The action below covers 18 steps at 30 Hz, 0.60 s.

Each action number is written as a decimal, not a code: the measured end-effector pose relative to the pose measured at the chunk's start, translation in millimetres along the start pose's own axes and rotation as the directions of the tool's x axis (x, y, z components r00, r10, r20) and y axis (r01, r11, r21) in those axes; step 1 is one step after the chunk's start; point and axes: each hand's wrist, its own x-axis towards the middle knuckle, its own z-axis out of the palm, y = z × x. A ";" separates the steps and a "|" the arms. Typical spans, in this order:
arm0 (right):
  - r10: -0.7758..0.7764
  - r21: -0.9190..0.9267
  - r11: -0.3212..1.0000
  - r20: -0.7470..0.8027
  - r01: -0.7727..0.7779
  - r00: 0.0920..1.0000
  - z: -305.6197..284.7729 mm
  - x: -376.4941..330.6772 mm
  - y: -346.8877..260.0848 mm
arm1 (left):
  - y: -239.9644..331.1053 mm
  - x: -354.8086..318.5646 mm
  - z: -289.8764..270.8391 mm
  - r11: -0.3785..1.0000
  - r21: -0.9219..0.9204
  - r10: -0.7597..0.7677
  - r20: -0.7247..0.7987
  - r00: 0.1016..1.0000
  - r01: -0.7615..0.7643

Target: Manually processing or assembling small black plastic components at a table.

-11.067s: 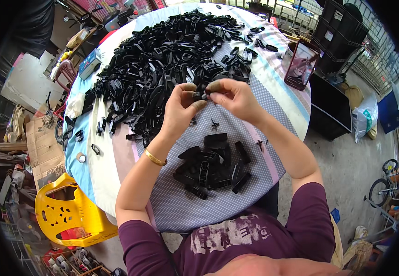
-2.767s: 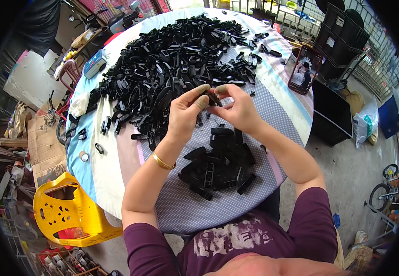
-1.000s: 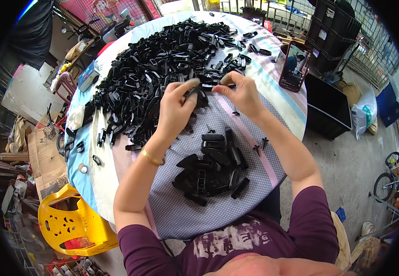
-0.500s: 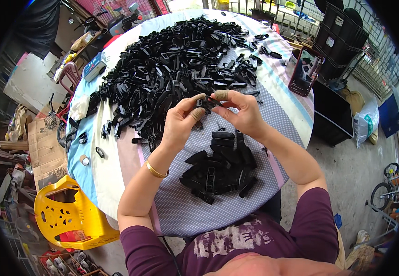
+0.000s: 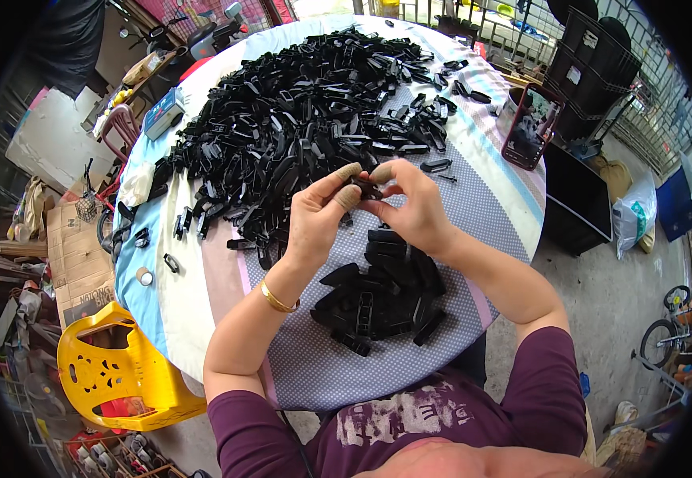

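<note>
Between both hands, above the table, is a small black plastic part; fingers hide much of it. My left hand pinches it from the left, with brown coverings on thumb and fingertip. My right hand grips its other side between thumb and fingers, a similar covering on one fingertip. Beyond them spreads a large heap of black plastic parts, many long and narrow with rounded ends. Closer to my body lies a smaller pile of black parts on the dotted cloth.
A striped cloth covers the round table. A phone stands upright at its right edge, beside a black crate on the floor. At left are a blue box, a small round container and a yellow chair.
My right hand has turned and its fingers have curled in closer around the black part. My left hand has shifted slightly right, still pinching.
</note>
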 end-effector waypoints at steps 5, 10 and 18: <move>0.252 0.112 0.942 0.381 -0.316 0.890 -4.4 -1.7 9.1 | -0.5 -0.3 -8.8 0.993 0.114 -0.003 0.074 0.997 -0.005; 0.077 -0.038 0.997 0.257 -0.070 0.963 -6.4 -3.6 -1.5 | 4.3 -2.3 -11.1 0.994 0.102 0.021 0.087 0.996 -0.030; 0.028 -0.426 0.904 0.111 0.022 0.993 -57.3 38.1 71.8 | 29.6 -12.6 16.7 0.816 0.578 -0.225 0.371 0.901 -0.034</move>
